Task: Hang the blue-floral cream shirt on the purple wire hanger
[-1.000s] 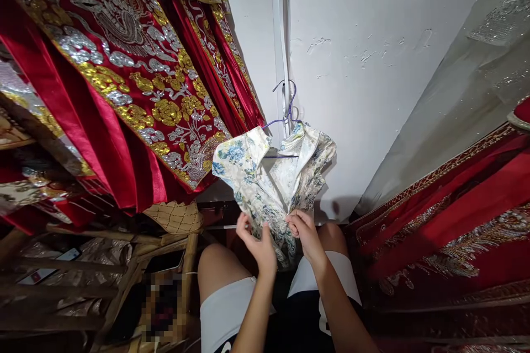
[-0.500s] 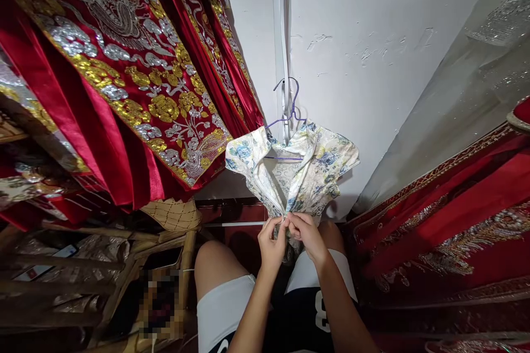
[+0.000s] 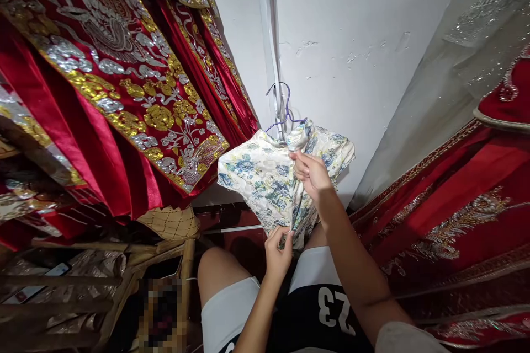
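A cream floral garment (image 3: pixel 260 179) with blue and yellow flowers hangs in front of me on a purple hanger (image 3: pixel 286 105). Its front edges meet along a line down the middle. My right hand (image 3: pixel 312 174) is closed near the top of that line, just under the collar, pinching what looks like the zipper pull, though the fingers hide it. Lower down, my left hand (image 3: pixel 279 248) pinches the garment's front edge near the bottom of the opening. Fabric below the left hand is partly hidden.
Red costumes with gold and silver sequins (image 3: pixel 161 116) hang at the left. At the right are a beaded red garment (image 3: pixel 464 187) and a sheer pale one (image 3: pixel 414 99). A bamboo frame (image 3: pixel 188 265) stands by my left knee. Behind the hanger, a white strap (image 3: pixel 271 27) runs down the wall.
My right hand has risen from beside the left hand to the collar, and the garment's open front has come together. My left hand has stayed low, shifting slightly down.
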Available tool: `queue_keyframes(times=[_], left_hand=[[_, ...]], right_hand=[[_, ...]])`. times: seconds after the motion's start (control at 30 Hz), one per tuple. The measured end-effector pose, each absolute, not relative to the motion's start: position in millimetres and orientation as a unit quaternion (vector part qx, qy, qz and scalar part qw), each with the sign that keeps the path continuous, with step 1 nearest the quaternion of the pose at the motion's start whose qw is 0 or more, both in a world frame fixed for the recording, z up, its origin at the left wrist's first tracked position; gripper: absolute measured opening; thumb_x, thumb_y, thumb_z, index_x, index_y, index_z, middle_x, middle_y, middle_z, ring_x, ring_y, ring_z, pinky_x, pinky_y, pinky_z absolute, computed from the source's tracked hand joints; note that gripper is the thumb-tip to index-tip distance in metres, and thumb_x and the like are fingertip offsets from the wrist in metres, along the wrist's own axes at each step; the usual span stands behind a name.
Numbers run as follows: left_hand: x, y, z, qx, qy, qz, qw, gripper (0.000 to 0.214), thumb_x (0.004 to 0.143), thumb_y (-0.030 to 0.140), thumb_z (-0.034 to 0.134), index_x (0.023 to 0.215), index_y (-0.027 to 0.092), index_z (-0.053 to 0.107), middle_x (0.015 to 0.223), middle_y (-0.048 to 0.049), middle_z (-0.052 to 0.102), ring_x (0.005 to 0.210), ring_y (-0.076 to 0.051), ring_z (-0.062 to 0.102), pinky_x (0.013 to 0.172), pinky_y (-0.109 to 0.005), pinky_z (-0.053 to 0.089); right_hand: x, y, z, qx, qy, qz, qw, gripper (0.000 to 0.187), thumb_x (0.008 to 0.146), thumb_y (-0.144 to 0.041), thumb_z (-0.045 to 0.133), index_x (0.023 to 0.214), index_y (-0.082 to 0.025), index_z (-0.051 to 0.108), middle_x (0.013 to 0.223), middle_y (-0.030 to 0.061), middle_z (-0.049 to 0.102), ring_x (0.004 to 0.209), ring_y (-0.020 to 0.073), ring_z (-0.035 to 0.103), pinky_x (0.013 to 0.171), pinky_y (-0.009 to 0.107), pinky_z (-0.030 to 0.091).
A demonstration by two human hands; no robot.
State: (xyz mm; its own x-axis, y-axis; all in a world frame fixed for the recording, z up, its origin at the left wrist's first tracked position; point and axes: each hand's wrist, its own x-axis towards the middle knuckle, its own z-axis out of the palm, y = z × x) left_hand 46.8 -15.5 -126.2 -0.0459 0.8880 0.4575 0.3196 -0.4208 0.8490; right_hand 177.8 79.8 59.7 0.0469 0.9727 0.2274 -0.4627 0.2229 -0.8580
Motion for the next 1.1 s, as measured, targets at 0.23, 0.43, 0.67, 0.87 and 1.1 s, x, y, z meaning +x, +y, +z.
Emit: queue_keyframes(times=[0.23, 0.43, 0.67, 0.87, 1.1], left_hand=[[43.1, -7.9, -118.9, 0.742, 0.424, 0.473, 0.217, 0.020, 0.095, 0.027, 0.057, 0.083, 0.022, 0.072, 0.078, -0.0060, 0.068, 0.078, -0.023, 0.062, 0.077, -0.035, 0.047], [25.3, 32.4, 4.5, 0.729, 0.341, 0.578, 0.138, 0.019, 0.099, 0.028, 0.059, 0.109, 0.022, 0.073, 0.092, -0.0059, 0.069, 0.083, -0.019, 0.062, 0.079, -0.031, 0.048], [31.4, 72.0, 109.1, 0.790, 0.314, 0.523, 0.065, 0.021, 0.101, 0.028, 0.053, 0.091, 0.018, 0.069, 0.086, -0.0040, 0.069, 0.079, -0.017, 0.062, 0.076, -0.029, 0.046], [24.8, 74.7, 99.8, 0.758, 0.324, 0.566, 0.014, 0.020, 0.100, 0.028, 0.055, 0.085, 0.018, 0.064, 0.081, -0.0027, 0.067, 0.077, -0.017, 0.061, 0.077, -0.029, 0.045], [6.0, 68.6, 110.4, 0.722, 0.314, 0.617, -0.002, 0.016, 0.099, 0.027, 0.057, 0.087, 0.019, 0.063, 0.083, -0.0013, 0.066, 0.081, -0.016, 0.061, 0.078, -0.030, 0.046]], right_hand=[[178.1, 76.3, 82.8, -0.286, -0.471, 0.491, 0.675, 0.042, 0.082, -0.052, 0.074, 0.063, -0.020, 0.054, 0.049, -0.0073, 0.036, 0.045, 0.0076, 0.021, 0.044, 0.026, 0.014], [177.8, 55.2, 83.7, -0.339, -0.529, 0.427, 0.650, 0.035, 0.089, -0.050, 0.065, 0.074, -0.018, 0.064, 0.044, -0.0086, 0.038, 0.042, 0.0081, 0.028, 0.047, 0.025, 0.024], [172.0, 47.6, 97.9, -0.365, -0.553, 0.366, 0.654, 0.033, 0.089, -0.045, 0.063, 0.069, -0.019, 0.061, 0.044, -0.0076, 0.038, 0.042, 0.0082, 0.028, 0.046, 0.026, 0.019], [154.8, 55.4, 47.3, -0.409, -0.515, 0.365, 0.659, 0.030, 0.089, -0.043, 0.061, 0.070, -0.020, 0.061, 0.048, -0.0081, 0.032, 0.044, 0.0087, 0.023, 0.046, 0.028, 0.014], [155.6, 55.5, 24.8, -0.415, -0.517, 0.345, 0.665, 0.028, 0.095, -0.037, 0.051, 0.074, -0.021, 0.060, 0.053, -0.0055, 0.042, 0.049, 0.0117, 0.037, 0.051, 0.026, 0.028]])
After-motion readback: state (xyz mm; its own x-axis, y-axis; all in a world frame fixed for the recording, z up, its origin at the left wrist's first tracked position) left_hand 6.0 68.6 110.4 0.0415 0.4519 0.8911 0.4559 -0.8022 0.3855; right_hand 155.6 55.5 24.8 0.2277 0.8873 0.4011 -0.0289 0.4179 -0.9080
